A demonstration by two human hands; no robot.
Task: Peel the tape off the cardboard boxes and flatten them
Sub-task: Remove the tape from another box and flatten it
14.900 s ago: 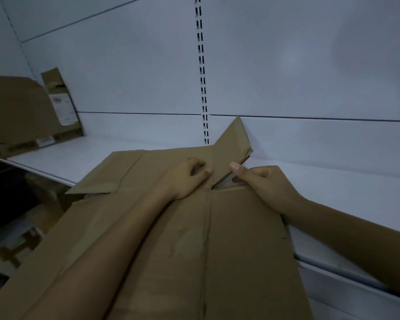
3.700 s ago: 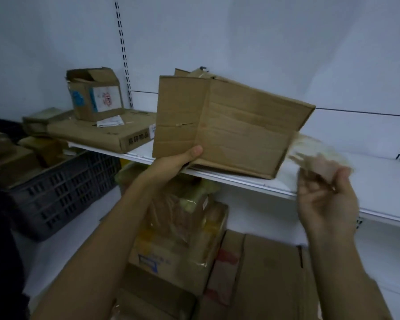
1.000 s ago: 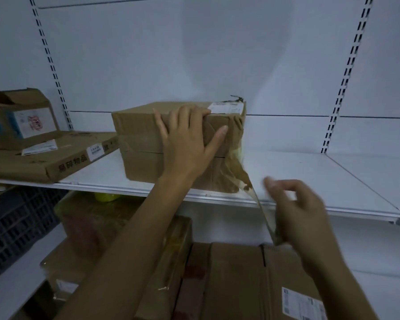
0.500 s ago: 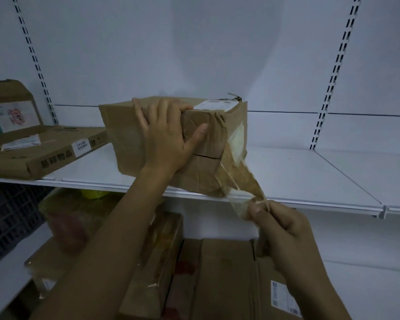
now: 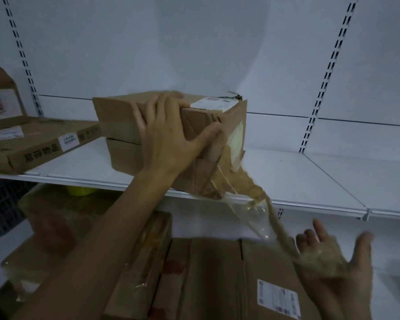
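A brown cardboard box (image 5: 120,116) stands tilted on the white shelf (image 5: 310,181), with a white label on its top right corner. My left hand (image 5: 169,144) lies spread on its front face, fingertips over the top edge and thumb pressing near the right corner. A long strip of brown and clear tape (image 5: 247,188) hangs off the box's right end, still attached there. It stretches down and to the right to my right hand (image 5: 333,269). That hand is blurred, low at the right, its fingers spread, with the crumpled tape end stuck across its palm.
A flat cardboard box (image 5: 32,148) lies on the shelf to the left, with a smaller opened box (image 5: 0,98) behind it. Below the shelf are a large labelled carton (image 5: 217,273), plastic-wrapped cartons (image 5: 62,222) and a dark crate (image 5: 0,204). Slotted uprights run up the white back wall.
My right hand has pulled down and to the right, peeling more tape off the box's end, and its pinching fingers have spread. My left hand stays on the box.
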